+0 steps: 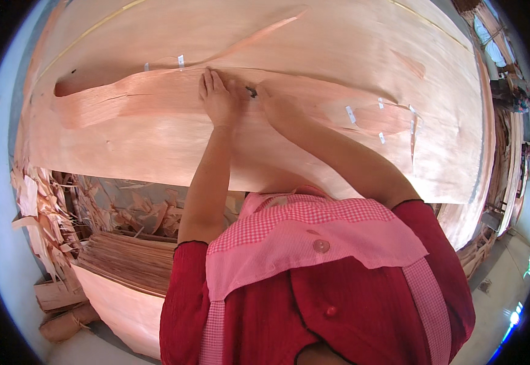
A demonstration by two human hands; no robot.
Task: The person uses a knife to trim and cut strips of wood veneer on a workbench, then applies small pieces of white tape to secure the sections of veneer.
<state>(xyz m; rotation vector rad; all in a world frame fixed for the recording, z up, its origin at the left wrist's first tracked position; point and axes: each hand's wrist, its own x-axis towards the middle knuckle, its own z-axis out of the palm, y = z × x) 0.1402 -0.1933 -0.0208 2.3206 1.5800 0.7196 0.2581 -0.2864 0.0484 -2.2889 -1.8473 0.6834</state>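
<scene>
A wide sheet of thin pale wood veneer [155, 149] lies in front of me, with a long uneven split running across it. My left hand [221, 102] presses flat on the veneer just below the split edge, fingers stretched out. Close by on its right, my right hand [272, 106] is closed, its fingers curled down. A small black object [251, 91] pokes out at those fingertips; most of it is hidden, so its kind is unclear. Short pieces of white tape [350, 114] stick to the sheet at the right, and another white tape piece [181, 61] bridges the split at the left.
A loose veneer strip [265, 30] curls up beyond my hands. Torn veneer scraps [40, 207] heap at the left, beside a stack of veneer sheets [128, 261] below the work surface. At the far right, a person [511, 97] is near more stacked sheets.
</scene>
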